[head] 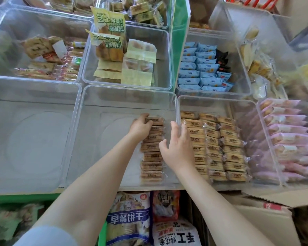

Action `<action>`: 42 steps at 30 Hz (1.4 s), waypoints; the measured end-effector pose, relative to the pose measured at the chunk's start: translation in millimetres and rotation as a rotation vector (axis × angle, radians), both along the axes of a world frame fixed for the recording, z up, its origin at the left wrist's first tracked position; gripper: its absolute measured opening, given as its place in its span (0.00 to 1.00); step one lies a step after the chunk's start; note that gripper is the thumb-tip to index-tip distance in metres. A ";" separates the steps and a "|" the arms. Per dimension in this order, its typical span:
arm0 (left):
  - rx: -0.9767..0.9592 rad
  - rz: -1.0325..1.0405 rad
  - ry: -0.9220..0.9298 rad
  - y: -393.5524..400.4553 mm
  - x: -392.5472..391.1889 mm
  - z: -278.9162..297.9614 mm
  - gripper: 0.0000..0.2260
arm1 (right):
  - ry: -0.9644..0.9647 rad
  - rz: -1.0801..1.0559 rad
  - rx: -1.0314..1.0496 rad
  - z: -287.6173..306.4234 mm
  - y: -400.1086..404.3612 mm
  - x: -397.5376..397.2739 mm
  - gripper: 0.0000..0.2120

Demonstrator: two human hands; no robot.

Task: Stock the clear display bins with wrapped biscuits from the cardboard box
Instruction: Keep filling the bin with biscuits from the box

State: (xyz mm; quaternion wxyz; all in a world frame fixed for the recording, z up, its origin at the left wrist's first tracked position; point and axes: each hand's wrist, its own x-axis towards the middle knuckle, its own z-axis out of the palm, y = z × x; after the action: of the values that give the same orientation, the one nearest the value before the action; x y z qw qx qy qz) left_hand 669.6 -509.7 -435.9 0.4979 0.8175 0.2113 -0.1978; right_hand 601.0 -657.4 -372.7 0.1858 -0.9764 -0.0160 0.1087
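Wrapped biscuits (152, 148) stand in one row along the right side of the clear bin (96, 103) in front of you. Your left hand (140, 126) has its fingers curled over the far end of that row, gripping the top packets. Your right hand (176, 144) hovers beside the row with fingers loosely spread, the thumb seemingly touching a packet. The neighbouring bin (244, 110) to the right holds three rows. The cardboard box (267, 215) sits at lower right.

Clear glossy plastic bin (89, 139); matt cardboard box (267, 226)
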 end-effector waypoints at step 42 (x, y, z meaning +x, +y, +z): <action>0.485 -0.564 -0.556 -356.0 -190.8 132.6 0.20 | 0.409 -0.525 0.292 -34.9 -389.0 -139.1 0.29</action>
State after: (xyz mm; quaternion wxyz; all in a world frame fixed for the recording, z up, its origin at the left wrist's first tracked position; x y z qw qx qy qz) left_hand 478.8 -865.7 -303.3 0.2567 0.9579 -0.1207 -0.0439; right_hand 461.8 -1046.4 -407.6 0.3442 -0.8685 0.2574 0.2469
